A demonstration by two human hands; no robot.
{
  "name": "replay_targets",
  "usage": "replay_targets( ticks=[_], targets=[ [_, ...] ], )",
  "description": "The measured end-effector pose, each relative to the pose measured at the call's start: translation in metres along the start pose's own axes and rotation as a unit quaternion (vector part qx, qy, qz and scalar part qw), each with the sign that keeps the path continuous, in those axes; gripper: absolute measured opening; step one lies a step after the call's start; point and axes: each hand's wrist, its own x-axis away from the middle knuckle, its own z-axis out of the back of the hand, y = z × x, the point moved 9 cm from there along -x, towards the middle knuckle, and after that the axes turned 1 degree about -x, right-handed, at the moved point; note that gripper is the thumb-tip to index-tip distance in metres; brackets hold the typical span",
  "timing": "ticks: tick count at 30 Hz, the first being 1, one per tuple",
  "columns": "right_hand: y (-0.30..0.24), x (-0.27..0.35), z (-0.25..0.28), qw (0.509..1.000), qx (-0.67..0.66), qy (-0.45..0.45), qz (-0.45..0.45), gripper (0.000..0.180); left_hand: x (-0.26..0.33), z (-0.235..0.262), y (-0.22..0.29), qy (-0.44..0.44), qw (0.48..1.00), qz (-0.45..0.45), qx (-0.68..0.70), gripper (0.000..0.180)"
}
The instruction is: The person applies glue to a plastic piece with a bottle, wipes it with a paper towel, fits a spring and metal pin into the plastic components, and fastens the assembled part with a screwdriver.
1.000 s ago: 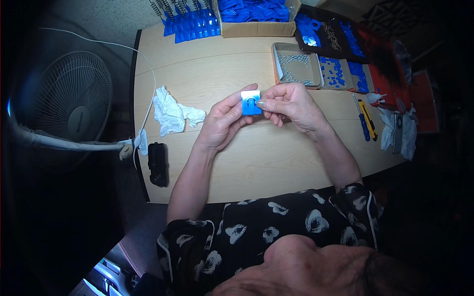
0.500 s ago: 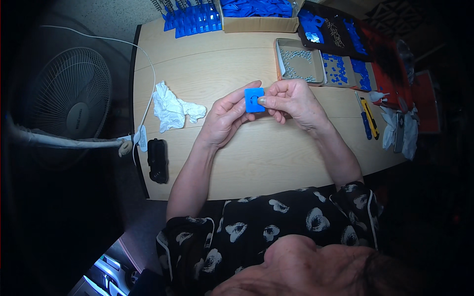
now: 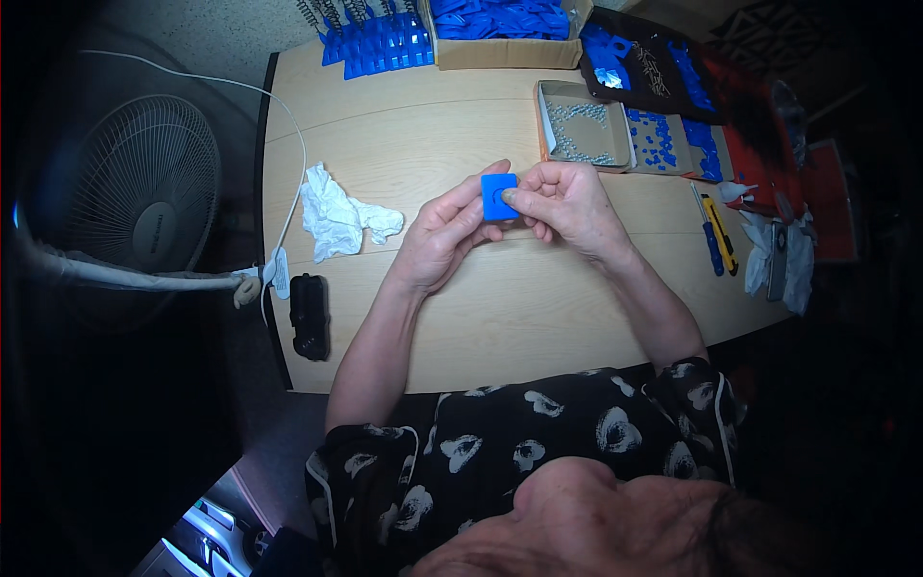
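A small square blue plastic piece (image 3: pixel 497 195) is held above the wooden table (image 3: pixel 538 308) between both hands. My left hand (image 3: pixel 444 231) grips it from the left with thumb and fingers. My right hand (image 3: pixel 567 202) grips its right edge, with the thumb pressed on its face. A round recess shows on the piece's front.
A crumpled white cloth (image 3: pixel 336 216) lies left of the hands. At the back stand a cardboard box of blue parts (image 3: pixel 505 29), rows of blue parts (image 3: pixel 375 43), a tray of small metal pieces (image 3: pixel 582 125) and trays of blue bits (image 3: pixel 663 144). A black device (image 3: pixel 310 315), a fan (image 3: pixel 135 192), and a yellow-blue cutter (image 3: pixel 716 236) sit around the edges.
A white bit showed on the blue piece a second ago; now only its blue face with the round recess shows. Both hands stay closed on it, shifted slightly.
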Motion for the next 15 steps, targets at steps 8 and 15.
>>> replay_targets(
  ticks=[8,15],
  targets=[
    [-0.0050,0.0015,0.0014,0.996,0.063,0.045,0.047,0.022,0.0006,-0.0026,-0.0025,-0.008,1.000,0.006,-0.016,0.046],
    [-0.0074,0.0042,0.0022,0.995,0.070,0.055,0.042,0.023,0.0009,-0.0071,-0.0029,0.000,1.000,0.005,-0.002,0.046]
  ],
)
